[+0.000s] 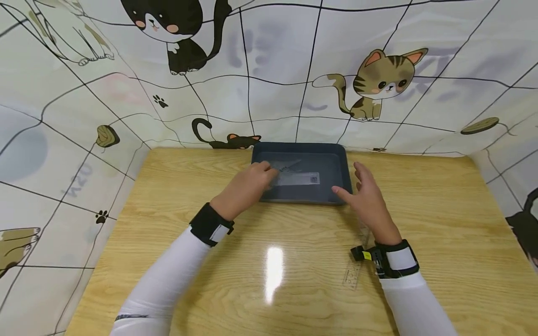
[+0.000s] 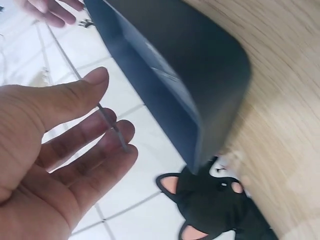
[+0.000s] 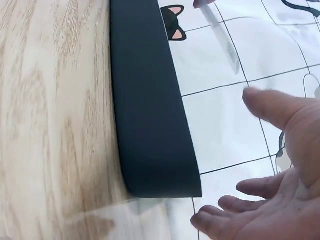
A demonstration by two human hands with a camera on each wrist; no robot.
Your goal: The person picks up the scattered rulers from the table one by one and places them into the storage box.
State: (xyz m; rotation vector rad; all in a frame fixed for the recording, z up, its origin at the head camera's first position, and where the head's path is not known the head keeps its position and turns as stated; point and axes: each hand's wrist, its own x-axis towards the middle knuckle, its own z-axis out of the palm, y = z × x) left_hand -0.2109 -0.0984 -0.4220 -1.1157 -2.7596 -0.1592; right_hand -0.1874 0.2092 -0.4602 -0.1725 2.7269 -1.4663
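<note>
My left hand [image 1: 249, 187] is over the left part of a dark blue-grey tray [image 1: 344, 175]. Between thumb and fingertips it pinches a thin, clear, flat plastic piece [image 2: 63, 51], seen almost edge-on in the left wrist view. In the right wrist view this piece looks like a translucent strip. A clear strip with a small dark square print [image 1: 304, 178] shows within the tray's outline. My right hand [image 1: 369, 200] is at the tray's right front corner, thumb and fingers spread apart, holding nothing.
A clear ruler [image 1: 350, 276] lies on the wooden table [image 1: 222, 280], partly hidden under the right wrist and its camera. The tray stands at the table's back edge, against a white sheet [image 1: 277, 102] printed with cats and grid lines.
</note>
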